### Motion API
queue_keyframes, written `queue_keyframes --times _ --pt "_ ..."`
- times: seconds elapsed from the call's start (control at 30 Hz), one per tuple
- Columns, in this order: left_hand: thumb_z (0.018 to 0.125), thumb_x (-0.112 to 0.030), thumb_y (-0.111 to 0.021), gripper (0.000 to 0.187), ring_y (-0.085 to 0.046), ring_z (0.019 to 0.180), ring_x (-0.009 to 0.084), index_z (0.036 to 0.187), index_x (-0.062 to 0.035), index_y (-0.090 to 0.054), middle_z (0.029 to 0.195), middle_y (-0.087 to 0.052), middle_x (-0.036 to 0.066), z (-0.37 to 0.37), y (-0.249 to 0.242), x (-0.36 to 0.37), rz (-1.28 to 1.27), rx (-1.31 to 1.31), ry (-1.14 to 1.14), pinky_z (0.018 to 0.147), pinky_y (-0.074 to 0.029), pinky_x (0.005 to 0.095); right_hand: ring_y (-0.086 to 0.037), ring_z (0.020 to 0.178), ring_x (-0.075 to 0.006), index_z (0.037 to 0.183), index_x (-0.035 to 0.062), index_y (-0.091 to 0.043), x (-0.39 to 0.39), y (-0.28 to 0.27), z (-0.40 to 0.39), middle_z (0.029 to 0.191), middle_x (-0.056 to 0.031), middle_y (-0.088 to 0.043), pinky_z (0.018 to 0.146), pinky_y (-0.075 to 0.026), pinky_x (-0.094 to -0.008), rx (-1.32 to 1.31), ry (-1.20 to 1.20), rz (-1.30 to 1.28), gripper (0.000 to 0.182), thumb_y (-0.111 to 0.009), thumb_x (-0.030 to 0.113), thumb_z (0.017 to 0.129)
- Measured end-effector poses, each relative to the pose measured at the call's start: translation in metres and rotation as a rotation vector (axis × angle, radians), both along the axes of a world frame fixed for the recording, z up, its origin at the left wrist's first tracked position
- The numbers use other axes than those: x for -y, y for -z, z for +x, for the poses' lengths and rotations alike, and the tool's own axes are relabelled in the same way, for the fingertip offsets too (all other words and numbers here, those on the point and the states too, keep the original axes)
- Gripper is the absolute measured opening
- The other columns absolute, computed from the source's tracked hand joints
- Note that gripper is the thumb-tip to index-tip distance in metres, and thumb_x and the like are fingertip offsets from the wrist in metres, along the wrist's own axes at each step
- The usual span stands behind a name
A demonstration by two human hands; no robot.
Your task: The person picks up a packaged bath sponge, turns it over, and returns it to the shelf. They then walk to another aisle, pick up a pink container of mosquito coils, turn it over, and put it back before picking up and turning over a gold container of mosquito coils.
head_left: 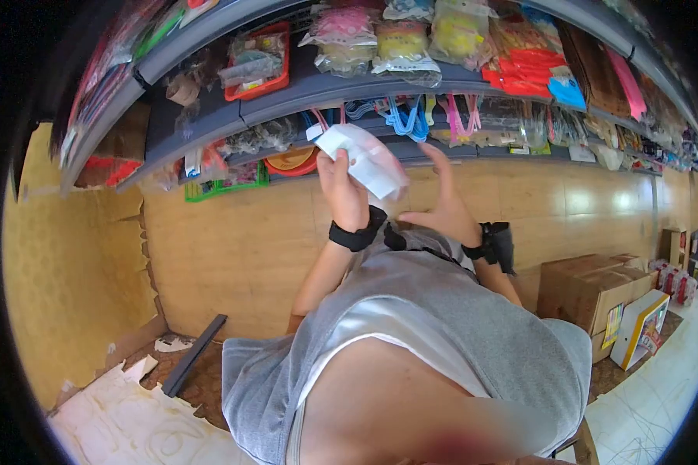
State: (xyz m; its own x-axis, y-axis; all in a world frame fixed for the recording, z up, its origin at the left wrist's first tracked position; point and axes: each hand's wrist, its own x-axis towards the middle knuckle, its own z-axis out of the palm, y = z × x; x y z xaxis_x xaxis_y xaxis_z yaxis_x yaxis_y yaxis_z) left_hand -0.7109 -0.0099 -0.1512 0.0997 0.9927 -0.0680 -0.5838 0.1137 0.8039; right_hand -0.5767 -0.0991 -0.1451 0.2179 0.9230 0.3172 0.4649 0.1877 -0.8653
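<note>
My left hand (344,194) is closed around the near end of a white packet (358,159) with a pinkish, see-through side. Motion smears the packet, so I cannot make out what is in it. To the right of it, my right hand (447,208) is open, thumb and fingers spread wide and apart from the packet. Both wrists carry black straps. Just beyond the hands, blue hangers (405,118) and pink hangers (464,116) hang or lie on the lower shelf.
Grey shelving (310,99) curves across the far side, loaded with bagged goods and a red basket (281,66). Low down are a green basket (226,182) and round orange-red basins (293,160). A cardboard box (582,291) stands at right; a dark bar (195,355) lies at left.
</note>
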Motion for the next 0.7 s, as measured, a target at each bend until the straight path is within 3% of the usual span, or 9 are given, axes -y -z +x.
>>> queue_keyframes --times 0.07,0.13,0.23,0.27,0.33,0.37,0.47,0.5,0.7 --pt "0.085 -0.011 -0.042 0.024 -0.047 0.091 0.0126 0.107 -0.002 -0.037 0.101 -0.047 0.007 0.004 -0.009 0.009 -0.073 0.127 0.06 0.08 -0.038 0.0269 -0.039 0.109 -0.0243 0.118 0.0006 -0.03 -0.007 0.005 -0.01 0.116 -0.0135 -0.038 0.09 -0.034 -0.0332 0.065 -0.012 0.015 0.075 -0.073 0.016 0.059" --pt "0.086 -0.012 -0.042 0.028 -0.05 0.092 0.0155 0.111 -0.0025 -0.033 0.102 -0.047 0.007 0.003 -0.02 0.015 -0.05 0.118 0.099 0.077 -0.041 0.0279 -0.041 0.107 -0.0223 0.117 0.0004 -0.031 -0.015 0.021 -0.016 0.115 -0.0133 -0.041 0.089 -0.035 -0.0328 -0.161 -0.019 -0.009 0.071 -0.072 0.012 0.061" --pt "0.084 -0.016 -0.046 0.036 -0.053 0.086 0.0198 0.113 -0.0033 -0.029 0.106 -0.046 0.011 -0.013 -0.033 0.01 0.112 0.115 0.533 0.065 -0.047 0.0279 -0.044 0.103 -0.019 0.117 -0.0002 -0.031 -0.01 0.017 -0.011 0.113 -0.0118 -0.044 0.087 -0.038 -0.0319 -0.458 0.024 -0.134 0.064 -0.069 0.008 0.065" --pt "0.081 -0.015 -0.051 0.04 -0.05 0.093 0.0199 0.112 -0.0026 -0.031 0.113 -0.043 0.014 -0.024 -0.033 0.005 0.157 -0.031 0.525 0.07 -0.045 0.0277 -0.044 0.103 -0.019 0.117 -0.0002 -0.031 -0.011 0.017 -0.009 0.113 -0.0118 -0.044 0.087 -0.038 -0.0319 -0.456 0.025 -0.133 0.064 -0.069 0.008 0.065" --pt "0.077 -0.015 -0.056 0.047 -0.045 0.099 0.0201 0.115 -0.0016 -0.032 0.112 -0.045 0.013 -0.032 -0.032 -0.004 0.406 -0.271 0.333 0.081 -0.04 0.032 -0.047 0.099 -0.0161 0.116 -0.0003 -0.032 -0.015 0.017 -0.004 0.11 -0.0093 -0.047 0.083 -0.04 -0.0301 -0.765 0.086 -0.071 0.057 -0.064 0.005 0.07" --pt "0.074 -0.012 -0.059 0.056 -0.044 0.1 0.0189 0.12 -0.0004 -0.03 0.116 -0.042 0.013 -0.044 -0.024 -0.014 0.522 -0.554 0.299 0.086 -0.036 0.0313 -0.048 0.097 -0.0144 0.115 -0.0005 -0.035 -0.013 0.017 -0.002 0.109 -0.008 -0.048 0.081 -0.041 -0.0278 -0.772 0.098 -0.106 0.049 -0.06 0.004 0.073" --pt "0.068 -0.012 -0.066 0.067 -0.043 0.103 0.0197 0.122 -0.0016 -0.028 0.118 -0.039 0.013 -0.055 -0.011 -0.021 0.363 -0.533 0.554 0.083 -0.04 0.0312 -0.049 0.095 -0.0136 0.112 -0.0004 -0.04 -0.015 0.007 -0.004 0.106 -0.0077 -0.051 0.08 -0.041 -0.026 -0.888 0.003 -0.186 0.043 -0.059 0.008 0.075" --pt "0.07 -0.009 -0.065 0.064 -0.045 0.102 0.0179 0.123 -0.0007 -0.029 0.117 -0.042 0.011 -0.054 -0.009 -0.014 0.245 -0.371 0.604 0.084 -0.039 0.0301 -0.049 0.095 -0.0136 0.112 -0.0004 -0.04 -0.016 0.005 -0.007 0.106 -0.0077 -0.051 0.08 -0.041 -0.026 -0.886 0.0 -0.183 0.043 -0.059 0.008 0.075" --pt "0.074 -0.003 -0.059 0.049 -0.048 0.097 0.0134 0.117 0.0016 -0.036 0.107 -0.05 0.008 -0.062 -0.011 -0.009 0.049 -0.218 0.621 0.082 -0.04 0.0257 -0.05 0.093 -0.0128 0.11 -0.0008 -0.043 -0.022 0.002 -0.023 0.103 -0.0068 -0.053 0.08 -0.041 -0.0252 -0.982 0.014 -0.194 0.038 -0.057 0.01 0.077"
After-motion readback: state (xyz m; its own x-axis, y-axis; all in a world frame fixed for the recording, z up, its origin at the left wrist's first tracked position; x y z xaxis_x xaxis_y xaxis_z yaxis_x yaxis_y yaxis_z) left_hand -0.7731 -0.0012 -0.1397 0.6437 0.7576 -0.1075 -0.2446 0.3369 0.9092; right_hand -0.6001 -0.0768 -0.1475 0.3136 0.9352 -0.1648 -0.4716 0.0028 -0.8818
